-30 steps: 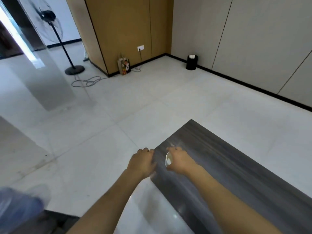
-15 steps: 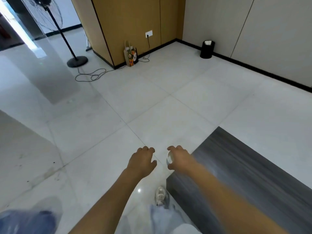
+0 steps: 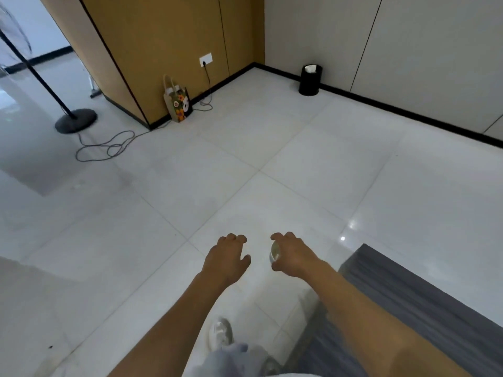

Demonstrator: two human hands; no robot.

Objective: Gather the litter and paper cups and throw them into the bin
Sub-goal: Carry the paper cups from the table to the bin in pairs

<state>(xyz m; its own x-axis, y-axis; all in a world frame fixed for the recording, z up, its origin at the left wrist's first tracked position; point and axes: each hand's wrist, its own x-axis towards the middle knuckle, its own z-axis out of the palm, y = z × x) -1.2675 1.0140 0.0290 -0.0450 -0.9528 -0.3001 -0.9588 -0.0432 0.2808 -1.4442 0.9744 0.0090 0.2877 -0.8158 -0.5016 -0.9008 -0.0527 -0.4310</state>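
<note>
Nearest: a white shoe (image 3: pixel 221 334) and a pale trouser leg (image 3: pixel 239 357) are showing at the bottom edge, over the white tiled floor (image 3: pixel 163 200).

Right of them: the corner of a dark wood-grain surface (image 3: pixel 408 300) is running off toward the lower right.

Right hand (image 3: pixel 295 254): its grip is curling round a paper cup (image 3: pixel 275 253), fingers over the top and thumb beneath. The cup is lying sideways inside the grip, its open mouth facing the left hand, held over the floor just off the surface's corner.

Left hand (image 3: pixel 227 258): it is hovering palm down just beside the right, fingers loosely bent, grasping nothing and not touching the cup.

Farther left: a fan stand (image 3: pixel 74 119) is resting on its round black base, with a cable (image 3: pixel 109 146) lying in loops beside it.

Farther back: a patterned paper bag (image 3: pixel 178 104) is leaning against the brown wood panelling (image 3: pixel 163 36), below a wall socket (image 3: pixel 205 59).

Farthest: a black bin (image 3: pixel 309 81) is standing against the grey wall, something white showing in its top, well apart from both hands.
</note>
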